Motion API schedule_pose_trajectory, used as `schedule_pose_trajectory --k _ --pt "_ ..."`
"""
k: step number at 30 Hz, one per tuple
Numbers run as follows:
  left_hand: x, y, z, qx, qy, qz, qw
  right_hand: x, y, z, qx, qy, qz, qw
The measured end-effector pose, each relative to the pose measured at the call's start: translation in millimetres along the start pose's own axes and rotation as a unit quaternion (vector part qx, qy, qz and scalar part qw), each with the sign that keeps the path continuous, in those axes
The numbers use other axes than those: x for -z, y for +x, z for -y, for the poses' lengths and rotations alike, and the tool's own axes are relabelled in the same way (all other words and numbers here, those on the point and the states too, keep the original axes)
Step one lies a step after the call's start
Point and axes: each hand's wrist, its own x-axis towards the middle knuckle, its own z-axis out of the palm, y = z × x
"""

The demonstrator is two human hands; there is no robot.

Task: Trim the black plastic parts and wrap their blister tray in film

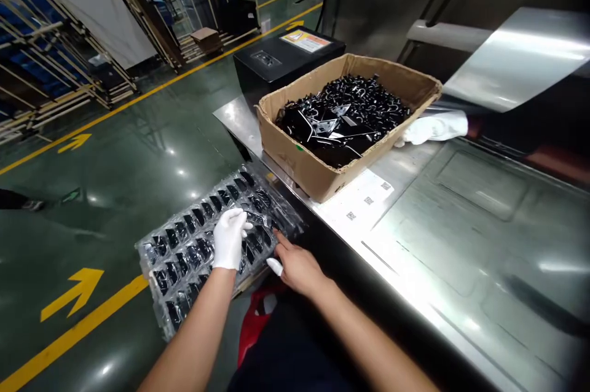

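Observation:
A clear plastic tray [184, 244] with rows of small black parts sits low at my left, beside the steel table. My left hand [229, 237], in a white glove, rests on top of the tray with its fingers curled down onto the parts. My right hand [297, 266] is bare apart from a white cot on the thumb; its fingers reach to the tray's near right edge and pinch there, what they hold being too small to see. A cardboard box [295, 158] full of black plastic parts stands on the table beyond.
Another person's white-gloved hand [433, 128] rests by the box's far right side. A black machine case [286, 57] stands behind the box. White label sheets [364, 198] lie on the steel table [461, 238]. Green floor with yellow lines and racks lies left.

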Motion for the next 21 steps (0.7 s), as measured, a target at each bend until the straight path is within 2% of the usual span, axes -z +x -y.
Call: schedule_pose_trajectory --k 4,9,13,18,21 --pt "-28.4 3.2 -11.9 -0.054 0.101 0.079 0.990 -3.7 -22.7 1.7 -0.002 0.033 -0.041 0.999" --pt "-55.2 5.2 -19.9 -0.112 0.242 0.140 0.954 -23.7 -73.1 -6.7 -0.036 0.085 -0.083 0.992" --pt "-62.2 4.6 -13.7 -0.127 0.328 0.159 0.922 -41.4 -102.0 -17.5 -0.075 0.128 -0.113 0.982" --pt "-63.9 4.6 -1.9 -0.162 0.429 0.149 0.876 -50.5 -112.5 -32.8 -0.102 0.174 -0.145 0.969" --pt "-66.9 3.9 4.1 -0.188 0.476 0.143 0.847 -51.4 -123.3 -50.1 -0.133 0.201 -0.160 0.957"
